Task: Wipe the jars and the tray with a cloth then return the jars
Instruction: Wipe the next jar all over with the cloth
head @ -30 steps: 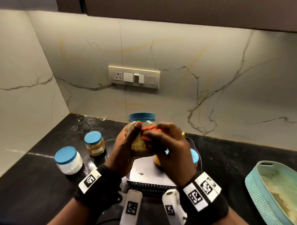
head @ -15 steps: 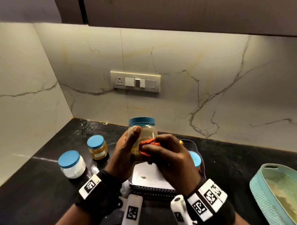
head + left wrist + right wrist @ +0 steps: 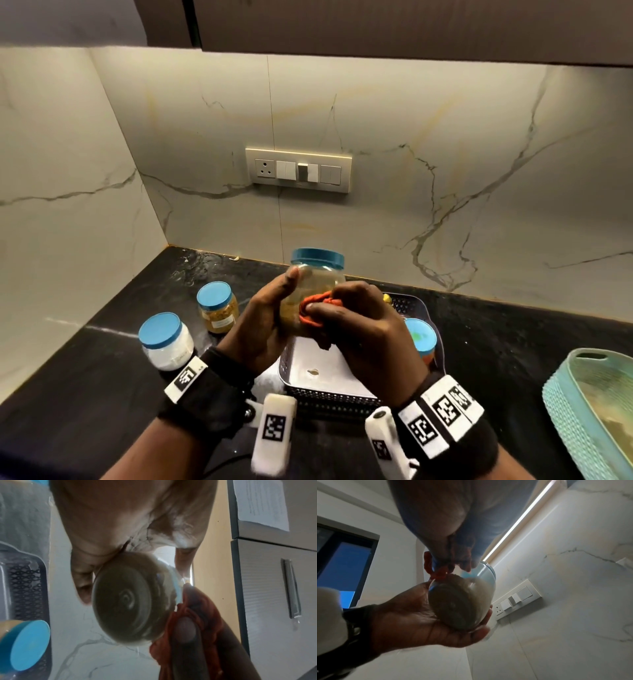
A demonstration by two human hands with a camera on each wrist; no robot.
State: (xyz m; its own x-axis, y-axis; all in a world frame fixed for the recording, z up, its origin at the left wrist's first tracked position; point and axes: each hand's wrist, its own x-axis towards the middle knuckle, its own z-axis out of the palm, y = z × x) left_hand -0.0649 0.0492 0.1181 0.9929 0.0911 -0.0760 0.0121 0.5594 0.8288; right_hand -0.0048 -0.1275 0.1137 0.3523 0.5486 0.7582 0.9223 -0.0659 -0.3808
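Head view: the left hand (image 3: pixel 260 329) wraps the clear plastic jar with a blue lid (image 3: pixel 313 284), upright above the dark perforated tray (image 3: pixel 325 394) on the desk. At its 3 o'clock, the right hand (image 3: pixel 363 325) pinches the bunched orange cloth (image 3: pixel 317 308) against the jar's side.

Left wrist view: the jar's base (image 3: pixel 123 601) faces the camera, cloth (image 3: pixel 185 618) at 4 o'clock.

Right wrist view: the left hand (image 3: pixel 412 618) cradles the jar (image 3: pixel 462 604), cloth (image 3: pixel 436 572) at 11 o'clock.

A teal woven basket (image 3: pixel 561 421) sits at the right of the black worktop (image 3: pixel 496 342); a switch panel (image 3: pixel 298 170) is set into the marble wall (image 3: pixel 445 137).
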